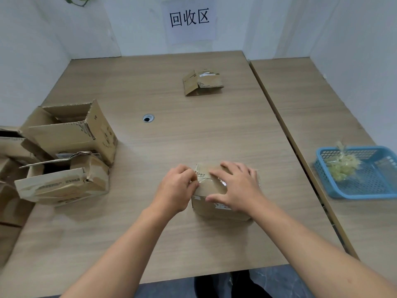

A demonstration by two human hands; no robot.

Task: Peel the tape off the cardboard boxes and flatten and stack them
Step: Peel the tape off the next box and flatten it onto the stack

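Small taped cardboard box (pixel 211 188) sits on the wooden table (pixel 193 136), near the front edge, roughly centre. Right hand (pixel 236 188) lies flat on top of it, fingers spread and straight, thumb down the front face; it presses, no grasp. Left hand (pixel 178 188) is at the box's left top edge, fingers curled, pinching the clear tape (pixel 202 172) that runs across the lid; can't tell how much of it is lifted. Flaps look closed. Far side of the table: one flattened box (pixel 202 82) lying on its own, well apart from the hands. Left edge: pile of open boxes, a tall one (pixel 71 130) with flaps up and a crumpled one (pixel 62 181) in front of it, touching, more cardboard behind them partly cut off by the frame. Cable hole (pixel 148 118) in the tabletop between the pile and the flattened box. Adjoining table on the right holds a blue basket (pixel 365 195) with a wad of peeled tape (pixel 343 164) inside. Paper sign (pixel 189 19) on the back wall.
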